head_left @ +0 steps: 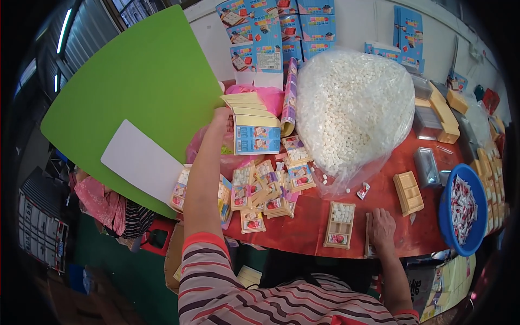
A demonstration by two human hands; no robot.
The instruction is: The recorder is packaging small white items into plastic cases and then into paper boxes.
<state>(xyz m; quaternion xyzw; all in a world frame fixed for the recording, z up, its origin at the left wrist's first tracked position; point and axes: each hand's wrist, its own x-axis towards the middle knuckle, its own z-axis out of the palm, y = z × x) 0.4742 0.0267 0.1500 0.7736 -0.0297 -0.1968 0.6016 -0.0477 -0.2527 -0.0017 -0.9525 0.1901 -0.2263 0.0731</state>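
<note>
My left hand (222, 118) reaches far out beside a stack of printed card sheets (257, 140), yellow above and blue below, near a pink plastic bag (197, 146). Its fingers look curled; what they hold, if anything, is hidden. Close to the table's front edge, my right hand (382, 230) grips a small beige compartment tray (370, 244) from above, covering most of it. Left of that hand lies another beige tray (340, 225), with white pellets in its upper compartments and a red-printed sachet in the bottom one. Several filled trays (265, 187) are piled left of centre.
A big clear bag of white pellets (352, 108) fills the table's back. On the right are a blue basin of sachets (463, 211), a beige tray (408, 193) and clear plastic boxes (428, 167). A loose sachet (363, 190) lies mid-table. A large green board (135, 97) stands left.
</note>
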